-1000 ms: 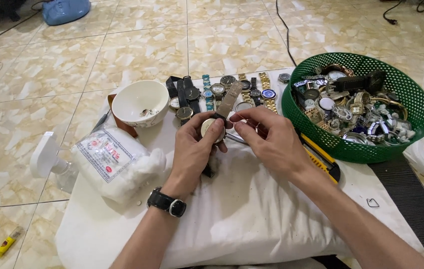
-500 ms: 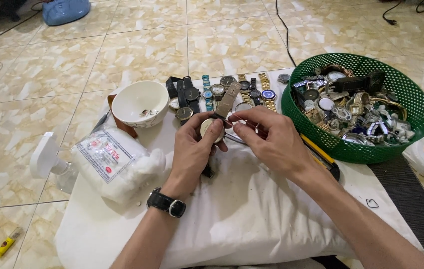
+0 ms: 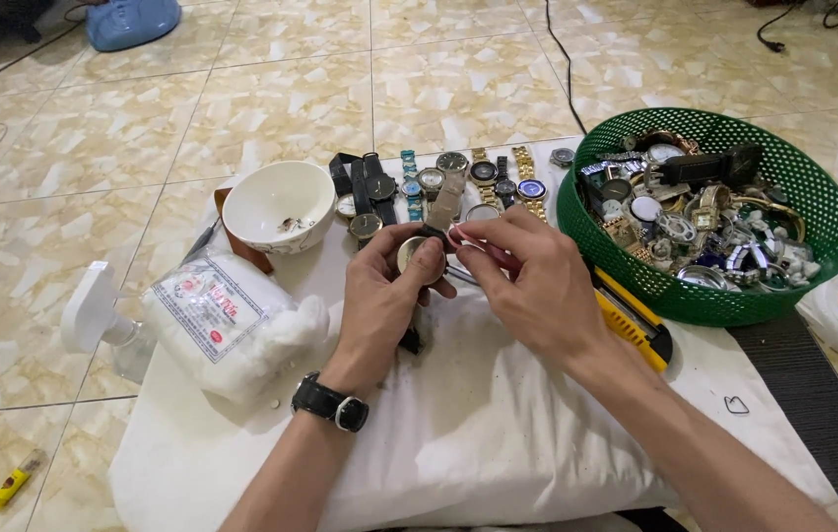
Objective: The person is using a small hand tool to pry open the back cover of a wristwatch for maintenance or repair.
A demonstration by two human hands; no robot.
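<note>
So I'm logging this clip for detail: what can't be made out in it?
Head view only:
- The watch: mostly covered by the left hand.
- The thin tool in the right hand: tip too small to tell.
- Bits in the white bowl: too small.
- Lower watches in the green basket: buried under others.

One bowl [image 3: 279, 206], one basket [image 3: 793, 286], two hands [image 3: 384, 296].

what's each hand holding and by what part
Left hand grips a watch by its case edge, strap hanging below. Right hand pinches a thin pink-handled tool along its shaft.
</note>
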